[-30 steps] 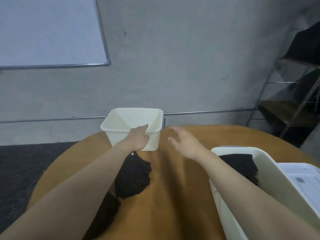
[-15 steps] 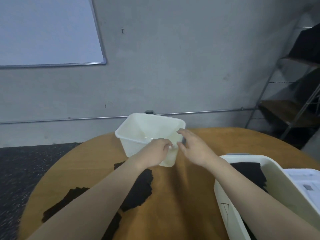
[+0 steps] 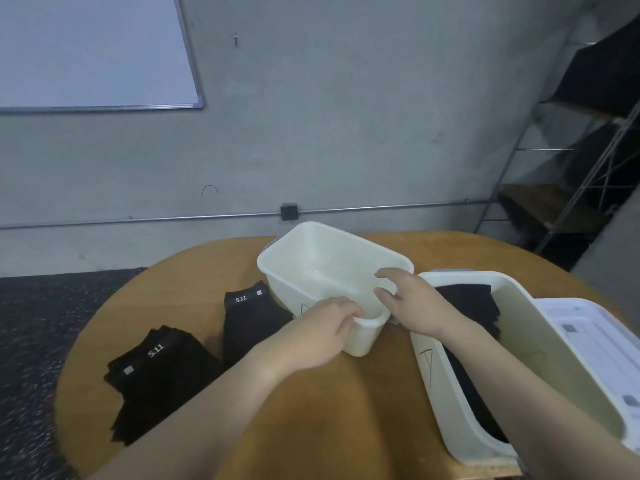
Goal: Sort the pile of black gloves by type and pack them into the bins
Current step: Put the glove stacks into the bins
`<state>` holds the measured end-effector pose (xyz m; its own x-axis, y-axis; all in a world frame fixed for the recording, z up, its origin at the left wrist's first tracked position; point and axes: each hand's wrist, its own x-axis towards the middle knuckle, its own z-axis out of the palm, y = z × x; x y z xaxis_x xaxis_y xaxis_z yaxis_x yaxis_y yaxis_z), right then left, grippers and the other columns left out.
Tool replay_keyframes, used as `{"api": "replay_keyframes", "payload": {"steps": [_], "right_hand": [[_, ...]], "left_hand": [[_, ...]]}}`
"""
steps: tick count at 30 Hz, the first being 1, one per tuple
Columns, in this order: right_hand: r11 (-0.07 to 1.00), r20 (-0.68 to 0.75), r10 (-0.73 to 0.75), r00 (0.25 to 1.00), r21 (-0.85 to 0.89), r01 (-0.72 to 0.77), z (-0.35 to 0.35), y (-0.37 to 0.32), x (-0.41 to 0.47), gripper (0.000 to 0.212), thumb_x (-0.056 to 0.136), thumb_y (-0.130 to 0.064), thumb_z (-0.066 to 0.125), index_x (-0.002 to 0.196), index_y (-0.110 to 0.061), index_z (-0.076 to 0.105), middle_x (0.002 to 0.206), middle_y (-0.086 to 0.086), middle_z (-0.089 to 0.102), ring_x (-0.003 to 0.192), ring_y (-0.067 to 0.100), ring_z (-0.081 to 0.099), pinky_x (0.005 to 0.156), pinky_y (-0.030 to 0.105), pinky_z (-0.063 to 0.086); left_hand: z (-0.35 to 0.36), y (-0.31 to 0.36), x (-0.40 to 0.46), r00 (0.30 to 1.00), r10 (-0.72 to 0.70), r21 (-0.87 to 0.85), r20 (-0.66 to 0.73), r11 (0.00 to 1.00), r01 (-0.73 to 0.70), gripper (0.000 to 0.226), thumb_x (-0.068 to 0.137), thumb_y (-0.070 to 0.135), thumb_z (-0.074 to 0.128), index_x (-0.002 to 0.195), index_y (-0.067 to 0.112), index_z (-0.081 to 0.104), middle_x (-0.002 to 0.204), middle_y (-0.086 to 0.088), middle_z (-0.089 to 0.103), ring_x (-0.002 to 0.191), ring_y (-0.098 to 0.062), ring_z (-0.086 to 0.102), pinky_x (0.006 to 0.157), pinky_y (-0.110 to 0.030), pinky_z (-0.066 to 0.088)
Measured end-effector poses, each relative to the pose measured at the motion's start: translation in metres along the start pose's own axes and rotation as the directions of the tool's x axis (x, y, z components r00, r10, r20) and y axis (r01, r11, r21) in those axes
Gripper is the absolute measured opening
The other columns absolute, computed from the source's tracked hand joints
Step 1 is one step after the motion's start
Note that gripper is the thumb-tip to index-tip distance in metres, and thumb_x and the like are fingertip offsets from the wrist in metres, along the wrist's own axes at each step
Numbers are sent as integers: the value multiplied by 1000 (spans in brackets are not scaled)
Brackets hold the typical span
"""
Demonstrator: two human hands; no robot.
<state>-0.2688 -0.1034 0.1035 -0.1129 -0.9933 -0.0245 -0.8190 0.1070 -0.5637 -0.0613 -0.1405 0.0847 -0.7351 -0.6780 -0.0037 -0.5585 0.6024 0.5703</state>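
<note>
An empty white bin point(image 3: 322, 251) stands in the middle of the round wooden table point(image 3: 346, 410). My left hand point(image 3: 322, 327) grips its near rim, fingers curled over the edge. My right hand point(image 3: 412, 303) holds the same rim at the near right corner, fingers hooked inside. A larger white bin point(image 3: 540, 344) on the right holds black gloves point(image 3: 474, 303). Two stacks of black gloves marked 5.11 lie on the left, one point(image 3: 249, 320) beside the empty bin, one point(image 3: 156, 372) nearer the table's left edge.
A white lid or tray point(image 3: 602, 348) lies at the right edge beside the larger bin. A metal shelf rack point(image 3: 581, 161) stands at the right against the grey wall. A whiteboard point(image 3: 86, 50) hangs upper left. Dark floor point(image 3: 34, 323) lies left of the table.
The empty bin has moved from the table's far side toward me and to the right. Both hands have closed on its near rim. The camera has tilted down, showing the glove stacks.
</note>
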Motion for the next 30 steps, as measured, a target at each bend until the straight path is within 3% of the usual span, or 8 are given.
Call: {"api": "replay_keyframes", "payload": {"steps": [1, 3, 8, 10, 13, 16, 21, 30], "right_hand": [[1000, 12, 1, 1000, -7, -1, 3, 1, -5, 38, 105, -34, 53, 140, -20, 54, 98, -11, 68, 77, 9, 68, 82, 29, 51], [1000, 29, -14, 999, -23, 15, 9, 1, -15, 34, 104, -38, 55, 133, -22, 59, 79, -15, 66, 77, 4, 67, 80, 28, 53], [988, 48, -117, 992, -99, 121, 26, -12, -42, 21, 102, -37, 54, 98, -23, 70, 75, -13, 73, 80, 9, 68, 94, 29, 46], [985, 90, -135, 987, -96, 144, 32, -20, -60, 21, 100, -41, 56, 91, -27, 70, 79, -16, 73, 84, 6, 67, 89, 28, 48], [980, 129, -158, 979, -102, 172, 39, -29, -87, 21, 98, -46, 60, 92, -31, 73, 92, -18, 71, 94, 5, 64, 87, 34, 54], [978, 179, -175, 968, -86, 192, 39, -36, -111, 20, 97, -46, 64, 94, -31, 75, 95, -19, 70, 93, 3, 63, 92, 31, 53], [972, 257, -218, 941, -26, 233, 34, -42, -152, 18, 95, -44, 68, 91, -30, 78, 93, -17, 74, 92, 1, 65, 92, 25, 51], [972, 302, -221, 927, -10, 235, 21, -42, -187, 14, 98, -33, 66, 91, -28, 78, 96, -28, 70, 100, -7, 62, 90, 10, 42]], "left_hand": [[-1, 0, -3, 1000, -14, 0, -7, 1000, 14, 33, 109, 22, 36, 130, 20, 63, 127, 9, 61, 117, -9, 54, 104, -29, 43], [-5, -3, -11, 999, -40, 5, -17, 999, 40, 32, 109, 23, 37, 125, 20, 65, 123, 8, 62, 111, -10, 56, 100, -31, 46], [-13, -7, -42, 994, -90, -20, -57, 996, 89, 26, 108, 22, 44, 116, 21, 68, 102, 16, 63, 85, -3, 58, 69, -13, 40], [-17, -7, -58, 991, -107, -46, -80, 994, 103, 23, 107, 20, 48, 110, 20, 71, 93, 13, 65, 78, -6, 60, 62, -14, 42], [-20, -6, -82, 986, -133, -87, -97, 988, 124, 22, 104, 21, 51, 103, 26, 72, 94, -4, 73, 81, -23, 68, 78, -33, 57], [-20, 0, -106, 990, -120, -71, -74, 991, 115, 22, 103, 23, 52, 105, 28, 73, 98, 0, 75, 89, -22, 71, 86, -44, 58], [-13, 15, -149, 999, -33, 20, 1, 999, 33, 23, 105, 25, 49, 109, 28, 72, 96, 3, 73, 85, -17, 67, 83, -46, 56], [-1, 33, -194, 988, 127, 24, 92, 991, -129, 27, 108, 26, 47, 125, 25, 68, 125, 14, 65, 116, -7, 59, 106, -39, 47]]}}
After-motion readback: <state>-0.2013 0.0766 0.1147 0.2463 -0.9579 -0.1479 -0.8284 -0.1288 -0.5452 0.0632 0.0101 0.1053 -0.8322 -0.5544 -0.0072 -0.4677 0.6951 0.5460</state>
